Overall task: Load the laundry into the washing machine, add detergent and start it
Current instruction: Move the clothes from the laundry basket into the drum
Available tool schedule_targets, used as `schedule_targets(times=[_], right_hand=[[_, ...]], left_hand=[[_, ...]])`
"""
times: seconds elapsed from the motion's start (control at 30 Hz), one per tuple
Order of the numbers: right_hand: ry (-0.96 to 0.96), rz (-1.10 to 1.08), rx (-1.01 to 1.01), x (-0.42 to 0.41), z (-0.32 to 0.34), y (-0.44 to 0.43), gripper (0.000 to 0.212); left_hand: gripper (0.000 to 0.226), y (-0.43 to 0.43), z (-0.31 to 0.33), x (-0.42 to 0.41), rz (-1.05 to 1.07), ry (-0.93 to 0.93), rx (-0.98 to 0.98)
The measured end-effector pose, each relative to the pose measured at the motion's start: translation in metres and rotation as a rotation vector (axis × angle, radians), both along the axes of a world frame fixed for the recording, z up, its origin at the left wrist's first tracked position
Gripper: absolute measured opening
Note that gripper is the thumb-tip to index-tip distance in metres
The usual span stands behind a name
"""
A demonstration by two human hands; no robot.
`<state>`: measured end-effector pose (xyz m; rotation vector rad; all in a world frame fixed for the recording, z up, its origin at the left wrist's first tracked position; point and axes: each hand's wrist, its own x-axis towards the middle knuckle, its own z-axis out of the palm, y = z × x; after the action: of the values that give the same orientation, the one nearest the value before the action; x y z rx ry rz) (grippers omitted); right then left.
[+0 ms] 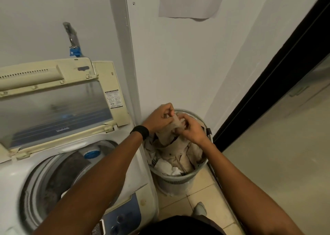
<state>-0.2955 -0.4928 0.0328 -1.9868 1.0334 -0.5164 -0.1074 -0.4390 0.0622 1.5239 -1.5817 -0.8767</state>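
A beige garment [168,134] is held over the grey laundry basket [178,178].
Its top edge is pinched between curled fingers of the left hand [159,118] and the right hand [192,130]; the lid [53,108] of the washing machine [137,165] just beside is raised.

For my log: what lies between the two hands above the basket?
A beige cloth, pinched by the left hand and the right hand, as the head view shows.
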Motion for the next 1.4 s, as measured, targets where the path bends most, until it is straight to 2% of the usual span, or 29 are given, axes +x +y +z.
schedule_targets(times=[0.03, 0.07, 0.13, 0.3, 0.37, 0.43, 0.53, 0.6, 0.63, 0.67, 0.73, 0.83, 0.9, 0.97, 1.0, 1.13, 1.23, 1.4], right_hand=[[0.001, -0.003, 0.000, 0.000, 0.004, -0.003, 0.031], [-0.008, 0.001, 0.002, 0.001, 0.008, -0.005, 0.030], [-0.037, 0.016, 0.034, 0.001, 0.017, -0.005, 0.031], [-0.202, -0.041, 0.291, 0.001, 0.028, 0.005, 0.035], [-0.186, -0.073, 0.294, 0.002, 0.032, 0.003, 0.043], [-0.069, -0.061, 0.190, 0.003, 0.038, -0.002, 0.049], [0.271, 0.030, 0.000, 0.005, 0.045, -0.013, 0.048], [0.438, 0.093, -0.026, 0.004, 0.050, -0.016, 0.046], [0.446, 0.099, -0.020, 0.003, 0.052, -0.017, 0.042], [0.405, 0.092, -0.017, 0.001, 0.054, -0.017, 0.036], [0.198, 0.042, 0.036, -0.005, 0.059, -0.016, 0.029], [-0.091, -0.029, 0.115, -0.011, 0.075, -0.013, 0.036], [-0.113, -0.021, 0.007, -0.009, 0.085, -0.013, 0.036], [-0.134, -0.013, -0.068, -0.006, 0.094, -0.013, 0.030], [-0.150, -0.006, -0.079, -0.004, 0.097, -0.013, 0.028], [-0.080, 0.056, -0.074, -0.009, 0.098, -0.015, 0.037], [-0.023, 0.088, -0.016, -0.023, 0.087, -0.018, 0.037], [-0.293, -0.065, -0.078, -0.036, 0.079, -0.015, 0.032]], left_hand=[[0.016, 0.001, 0.002, 0.003, 0.004, -0.013, -0.005], [0.016, 0.002, 0.004, 0.006, 0.016, -0.015, -0.012], [0.015, 0.004, 0.008, 0.008, 0.059, 0.005, -0.053], [0.013, 0.006, 0.033, 0.005, 0.068, 0.155, -0.160], [0.016, 0.006, 0.044, 0.007, 0.071, 0.230, -0.186], [0.018, 0.008, 0.050, 0.010, 0.090, 0.279, -0.207], [0.016, 0.011, 0.053, 0.011, 0.178, 0.338, -0.254], [0.015, 0.011, 0.056, 0.013, 0.253, 0.389, -0.299], [0.015, 0.011, 0.057, 0.016, 0.274, 0.398, -0.319], [0.016, 0.011, 0.059, 0.018, 0.285, 0.396, -0.330], [0.020, 0.010, 0.061, 0.025, 0.310, 0.387, -0.324], [0.019, 0.007, 0.060, 0.030, 0.320, 0.383, -0.205], [0.020, 0.005, 0.060, 0.026, 0.198, 0.334, -0.014], [0.047, 0.005, 0.061, 0.017, 0.079, 0.220, 0.173], [0.049, 0.004, 0.060, 0.012, 0.058, 0.197, 0.203], [0.014, -0.004, 0.062, 0.001, 0.210, 0.282, -0.031], [0.011, -0.005, 0.068, 0.006, 0.302, 0.286, -0.185], [0.011, -0.005, 0.068, 0.009, 0.333, 0.275, -0.240]])
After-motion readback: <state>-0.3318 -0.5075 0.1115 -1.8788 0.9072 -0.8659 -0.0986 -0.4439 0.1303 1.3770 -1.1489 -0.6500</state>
